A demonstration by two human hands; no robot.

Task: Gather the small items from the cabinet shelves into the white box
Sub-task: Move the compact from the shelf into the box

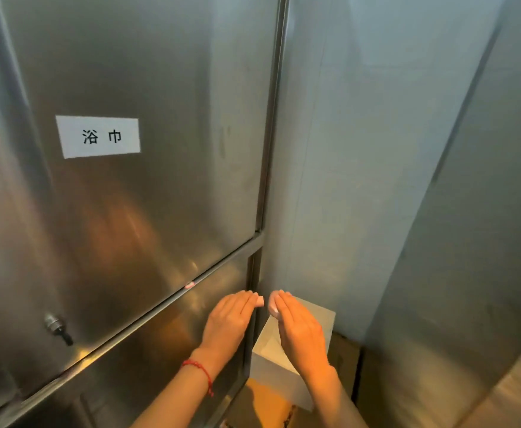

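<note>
Stainless steel cabinet doors (135, 193) fill the view, shut, one bearing a paper label (98, 136), so no shelves or small items show yet. Lower right, the white box (271, 362) sits on the floor beside the cabinet. Above it hover the left hand (227, 322) and right hand (299, 332), fingers straight, holding nothing. Gathering seems not yet begun; the next move likely calls for opening a door.

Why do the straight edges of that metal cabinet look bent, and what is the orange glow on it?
Head view: the wide-angle lens bows the cabinet door and its frame; the orange patches are soft reflections on brushed steel, warm like the hands; the paper label stays readable; the left hand and right hand look slightly soft.
</note>
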